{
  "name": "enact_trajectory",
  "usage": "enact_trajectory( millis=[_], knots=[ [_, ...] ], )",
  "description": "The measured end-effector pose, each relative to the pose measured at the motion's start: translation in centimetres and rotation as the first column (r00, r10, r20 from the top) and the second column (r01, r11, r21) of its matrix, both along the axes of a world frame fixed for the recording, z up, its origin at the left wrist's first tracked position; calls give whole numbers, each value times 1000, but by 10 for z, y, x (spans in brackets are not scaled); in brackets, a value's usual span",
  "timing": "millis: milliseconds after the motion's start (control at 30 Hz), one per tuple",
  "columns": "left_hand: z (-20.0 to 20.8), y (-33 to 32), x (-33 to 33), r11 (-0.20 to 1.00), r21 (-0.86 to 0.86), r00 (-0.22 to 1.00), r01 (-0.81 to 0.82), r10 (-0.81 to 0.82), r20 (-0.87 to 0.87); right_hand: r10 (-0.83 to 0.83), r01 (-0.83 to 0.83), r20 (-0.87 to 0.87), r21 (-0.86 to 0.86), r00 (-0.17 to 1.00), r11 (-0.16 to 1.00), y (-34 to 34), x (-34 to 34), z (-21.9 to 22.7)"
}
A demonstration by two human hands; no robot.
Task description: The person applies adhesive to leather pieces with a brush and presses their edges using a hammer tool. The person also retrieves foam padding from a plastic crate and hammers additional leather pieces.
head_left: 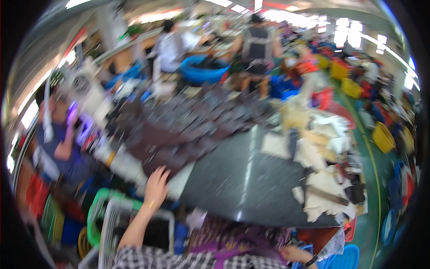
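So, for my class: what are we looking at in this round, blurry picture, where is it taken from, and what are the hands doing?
It is one picture from a wide fisheye camera worn on a person's head, looking down, so edges bend. No robot: just two bare hands. The left hand reaches to the near edge of a dark speckled worktable, beside a spread of brown leather pieces; it looks open and holds nothing. The right hand sits low by the lap; blur hides its grip. Pale cut pieces lie on the table's right. Other people work nearby.
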State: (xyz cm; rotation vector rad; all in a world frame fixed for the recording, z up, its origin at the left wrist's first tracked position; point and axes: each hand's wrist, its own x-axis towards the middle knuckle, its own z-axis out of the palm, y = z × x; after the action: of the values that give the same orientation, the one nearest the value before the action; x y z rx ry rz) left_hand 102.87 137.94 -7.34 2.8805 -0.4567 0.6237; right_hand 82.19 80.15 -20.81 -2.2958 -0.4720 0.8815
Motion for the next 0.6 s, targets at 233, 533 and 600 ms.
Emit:
enact_trajectory(
  millis=[233, 533, 600],
  knots=[
    [-19, 16, 29, 998, 52, 984, -32, 22, 176, -205, 213, -75, 115, 976, 970, 86, 89, 190],
    [93, -87, 30, 996, -86, 996, 20, -13, 86, -118, 245, -271, 499, 955, 831, 106, 128, 195],
    [81, -155, 2, 974, 21, 972, 227, -226, -65, -182, 585, -617, 549, 765, 597, 126, 150, 194]
  ],
)
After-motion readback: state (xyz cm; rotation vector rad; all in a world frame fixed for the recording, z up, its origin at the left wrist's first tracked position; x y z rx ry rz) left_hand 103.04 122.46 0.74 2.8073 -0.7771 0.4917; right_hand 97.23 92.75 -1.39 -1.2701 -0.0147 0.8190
